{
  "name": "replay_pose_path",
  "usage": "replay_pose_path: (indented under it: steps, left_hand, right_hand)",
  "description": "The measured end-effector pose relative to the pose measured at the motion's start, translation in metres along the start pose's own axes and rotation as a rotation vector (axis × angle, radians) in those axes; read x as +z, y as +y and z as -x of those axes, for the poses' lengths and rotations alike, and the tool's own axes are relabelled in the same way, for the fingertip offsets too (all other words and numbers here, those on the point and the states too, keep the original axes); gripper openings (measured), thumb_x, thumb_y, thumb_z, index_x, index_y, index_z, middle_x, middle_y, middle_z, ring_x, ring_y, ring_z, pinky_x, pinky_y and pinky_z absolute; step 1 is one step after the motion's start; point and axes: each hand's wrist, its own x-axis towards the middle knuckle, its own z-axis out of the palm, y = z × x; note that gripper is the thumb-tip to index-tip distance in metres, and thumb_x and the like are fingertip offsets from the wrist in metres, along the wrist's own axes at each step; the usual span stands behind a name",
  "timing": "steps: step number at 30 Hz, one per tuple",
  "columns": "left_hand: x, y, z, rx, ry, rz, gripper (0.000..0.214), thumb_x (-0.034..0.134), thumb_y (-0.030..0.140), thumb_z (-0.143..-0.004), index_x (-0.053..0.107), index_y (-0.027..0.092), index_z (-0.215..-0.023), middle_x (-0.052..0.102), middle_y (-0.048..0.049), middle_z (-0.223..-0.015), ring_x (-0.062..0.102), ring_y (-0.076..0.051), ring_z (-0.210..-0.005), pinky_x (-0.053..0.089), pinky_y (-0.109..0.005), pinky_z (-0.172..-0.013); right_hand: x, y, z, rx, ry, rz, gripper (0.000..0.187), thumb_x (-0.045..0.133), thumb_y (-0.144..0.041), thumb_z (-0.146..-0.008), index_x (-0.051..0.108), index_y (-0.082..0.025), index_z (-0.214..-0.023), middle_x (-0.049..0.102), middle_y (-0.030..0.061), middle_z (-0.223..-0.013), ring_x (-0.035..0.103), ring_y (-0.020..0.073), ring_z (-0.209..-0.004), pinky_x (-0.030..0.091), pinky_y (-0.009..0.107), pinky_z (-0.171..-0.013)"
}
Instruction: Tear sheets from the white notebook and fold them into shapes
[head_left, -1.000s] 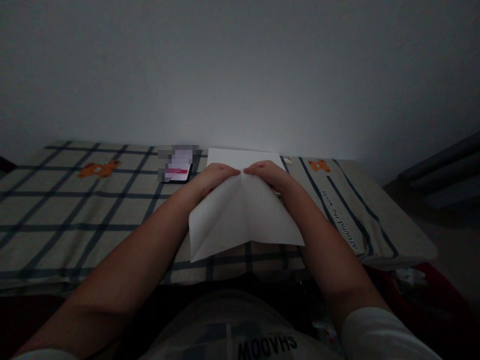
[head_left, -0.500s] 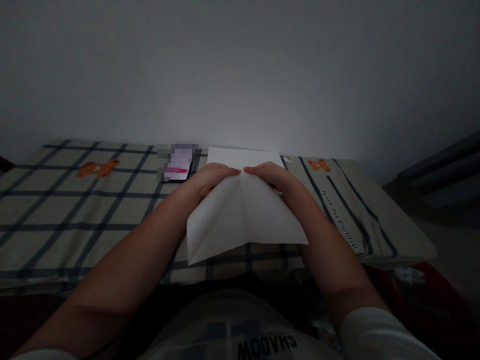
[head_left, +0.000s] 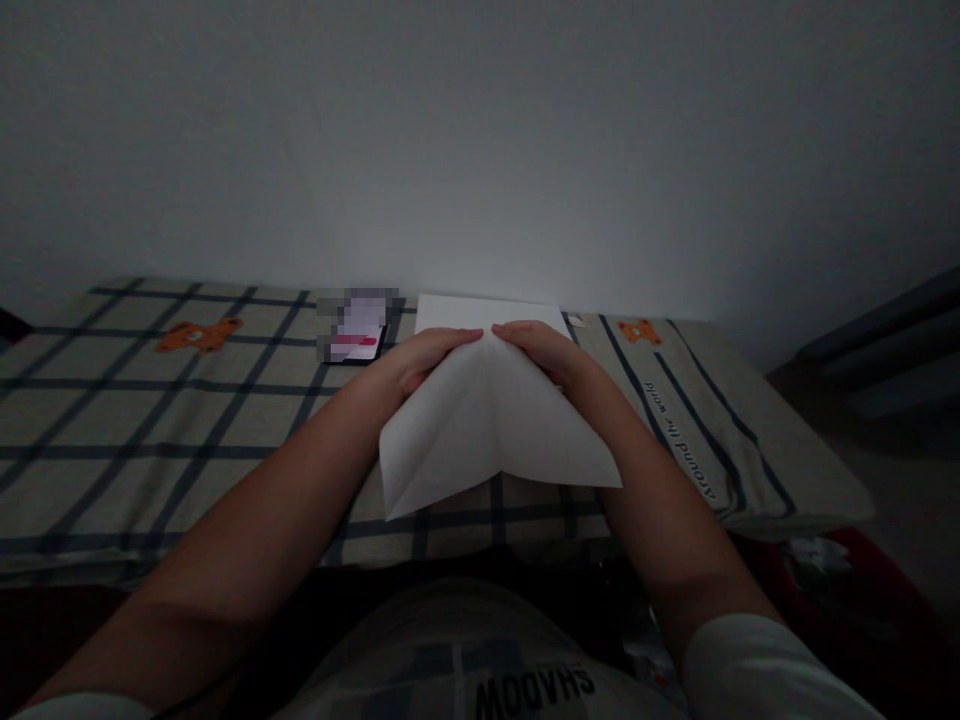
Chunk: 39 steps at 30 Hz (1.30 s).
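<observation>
A creased sheet of white paper [head_left: 487, 420] is held up above the table, with a fold down its middle and its near edge spreading toward me. My left hand [head_left: 435, 352] grips its far left side, thumb on top and the other fingers hidden underneath. On the far right side my right hand [head_left: 541, 350] pinches the sheet in the same way. The two thumb tips almost meet at the top of the middle fold. Behind the hands lies more white paper [head_left: 487, 312], flat against the wall side.
A checked cloth [head_left: 247, 410] with orange bear prints covers the table. A phone with a lit screen [head_left: 360, 335] lies left of the hands. A small white item [head_left: 576, 320] sits right of the flat paper. The pale wall [head_left: 480, 150] rises behind.
Both hands and the held paper have shifted very slightly away from me and to the right. The middle fold stands a little more sharply. Both grips stay the same.
</observation>
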Motion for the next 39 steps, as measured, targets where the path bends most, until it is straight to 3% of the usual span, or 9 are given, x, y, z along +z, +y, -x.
replay_pose_path:
  steps: [7,24,32,39]
  left_hand:
    - [0.000,-0.002,-0.002,0.157,0.165,-0.162,0.011,0.079,0.025,-0.069,0.075,0.016,-0.066,0.073,-0.0099,-0.072,0.064,-0.020,-0.062,0.052,-0.032,-0.061]
    - [0.007,-0.005,0.000,0.223,0.164,-0.059,0.012,0.079,0.026,-0.070,0.071,0.016,-0.069,0.069,-0.0056,-0.069,0.061,-0.016,-0.059,0.049,-0.030,-0.060]
    - [0.007,-0.003,0.002,0.260,0.210,-0.095,0.015,0.079,0.028,-0.073,0.069,0.018,-0.068,0.067,-0.0035,-0.064,0.056,-0.015,-0.055,0.047,-0.030,-0.060]
    - [0.002,-0.004,-0.001,0.276,0.099,-0.074,0.016,0.079,0.031,-0.074,0.072,0.017,-0.076,0.071,-0.0053,-0.071,0.061,-0.016,-0.060,0.050,-0.029,-0.061]
  right_hand:
    - [-0.003,0.002,-0.003,0.045,0.071,0.089,0.021,0.071,-0.037,-0.084,0.069,-0.019,-0.073,0.071,0.0032,-0.074,0.056,0.0142,-0.061,0.042,0.026,-0.056]
    - [0.000,-0.001,-0.001,0.078,0.123,-0.010,0.024,0.070,-0.039,-0.087,0.070,-0.019,-0.075,0.070,0.0040,-0.072,0.057,0.0142,-0.059,0.045,0.026,-0.056]
    - [-0.001,-0.004,0.004,0.085,0.107,0.018,0.024,0.068,-0.039,-0.089,0.072,-0.017,-0.082,0.075,0.0071,-0.082,0.059,0.0148,-0.064,0.050,0.028,-0.065]
    - [-0.008,-0.007,0.007,0.062,0.042,0.006,0.029,0.065,-0.045,-0.090,0.074,-0.018,-0.087,0.077,0.0080,-0.089,0.066,0.0189,-0.072,0.053,0.030,-0.068]
